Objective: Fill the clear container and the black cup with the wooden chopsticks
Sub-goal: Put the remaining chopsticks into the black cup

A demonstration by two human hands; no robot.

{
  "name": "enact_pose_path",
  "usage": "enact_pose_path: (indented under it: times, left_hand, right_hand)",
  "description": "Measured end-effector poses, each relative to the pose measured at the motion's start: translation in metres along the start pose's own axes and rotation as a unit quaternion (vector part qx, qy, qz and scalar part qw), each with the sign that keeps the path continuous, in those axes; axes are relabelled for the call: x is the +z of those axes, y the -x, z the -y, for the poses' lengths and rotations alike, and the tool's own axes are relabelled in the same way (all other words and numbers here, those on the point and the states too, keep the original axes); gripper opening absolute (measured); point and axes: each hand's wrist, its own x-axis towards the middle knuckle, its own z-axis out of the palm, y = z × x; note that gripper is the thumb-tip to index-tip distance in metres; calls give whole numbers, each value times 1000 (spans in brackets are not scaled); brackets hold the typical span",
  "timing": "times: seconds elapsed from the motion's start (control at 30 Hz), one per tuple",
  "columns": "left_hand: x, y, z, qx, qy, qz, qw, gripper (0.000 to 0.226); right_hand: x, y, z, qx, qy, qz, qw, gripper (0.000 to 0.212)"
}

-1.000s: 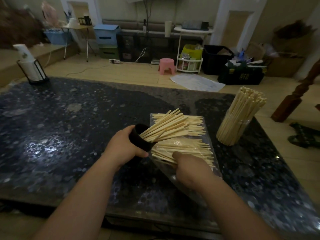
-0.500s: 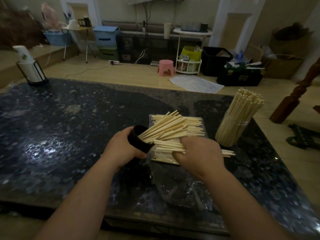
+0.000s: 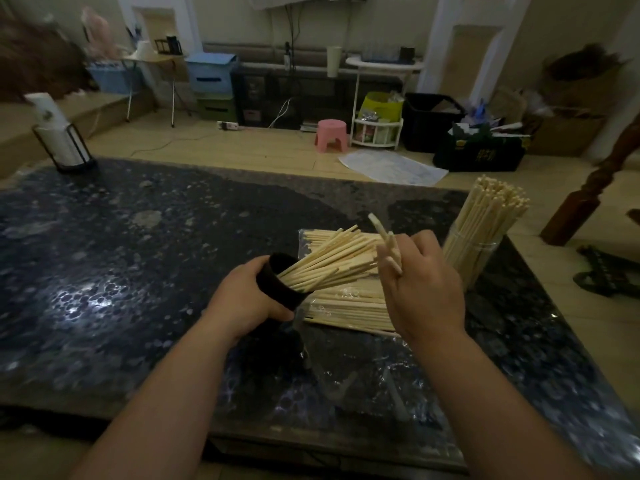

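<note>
While the clear container [image 3: 471,258] at the right of the table [image 3: 138,271] looks packed, the black cup [image 3: 277,287], gripped tilted by the left hand [image 3: 242,303], seems about half full; the right hand [image 3: 426,289] clasps a few more chopsticks [image 3: 381,230], and a pile [image 3: 346,306] lies on plastic wrap [image 3: 339,382].

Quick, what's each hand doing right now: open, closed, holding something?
The left hand grips the tilted black cup.
The right hand holds a few wooden chopsticks.
</note>
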Motion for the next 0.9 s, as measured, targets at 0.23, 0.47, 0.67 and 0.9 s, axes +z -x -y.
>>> enact_pose_path:
  times: [0.23,0.47,0.67,0.9]
  left_hand:
    - [0,0,-1,8,-23,6,1000,88]
    - [2,-3,3,15,-56,17,998,99]
    - [3,-2,0,19,-50,21,998,98]
    - [4,-4,3,31,-53,19,998,113]
  right_hand:
    - [-4,-4,5,28,-182,-116,976,22]
    - [-15,-10,29,210,-440,-54,871,14]
    - [-17,-10,32,231,-473,-37,849,18]
    - [-13,-10,28,219,-434,15,874,17]
